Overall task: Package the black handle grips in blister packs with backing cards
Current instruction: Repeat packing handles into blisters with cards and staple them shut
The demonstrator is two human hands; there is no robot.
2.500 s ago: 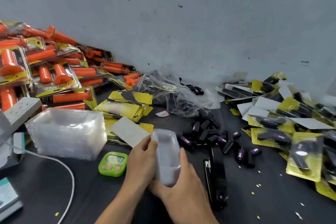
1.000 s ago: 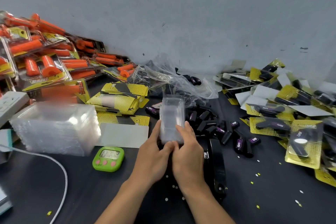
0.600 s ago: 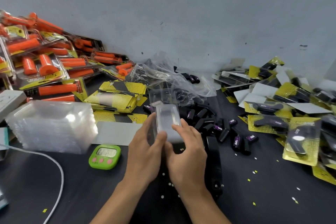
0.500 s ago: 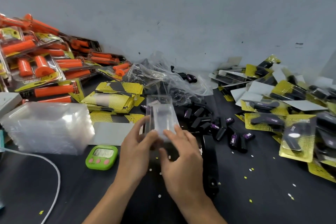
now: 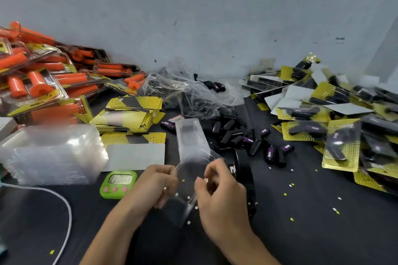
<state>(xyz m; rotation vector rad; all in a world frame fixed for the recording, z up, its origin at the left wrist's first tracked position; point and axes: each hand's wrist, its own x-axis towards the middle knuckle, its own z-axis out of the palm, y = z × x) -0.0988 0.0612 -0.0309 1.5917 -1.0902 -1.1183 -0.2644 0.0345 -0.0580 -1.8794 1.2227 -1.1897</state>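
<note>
Two clear blister shells are held in front of me. My left hand (image 5: 156,185) pinches the edge of one clear blister shell (image 5: 190,140) that stands up and away from me. My right hand (image 5: 217,187) pinches the edge of a second clear shell (image 5: 183,211), which tilts down toward the table. Loose black handle grips (image 5: 243,137) with purple labels lie in a heap just beyond. Yellow backing cards (image 5: 129,114) are stacked at the left centre, with one card lying white side up (image 5: 135,156).
A stack of empty clear blisters (image 5: 51,155) and a green timer (image 5: 118,184) sit at the left. A black stapler (image 5: 244,178) lies right of my hands. Finished yellow packs (image 5: 340,140) pile up at the right, orange-grip packs (image 5: 43,84) at the far left. A white cable (image 5: 64,204) runs near the front.
The nested clear shells have come apart: one now stands up in my left hand, the other hangs lower in my right. Both hands drew back toward me.
</note>
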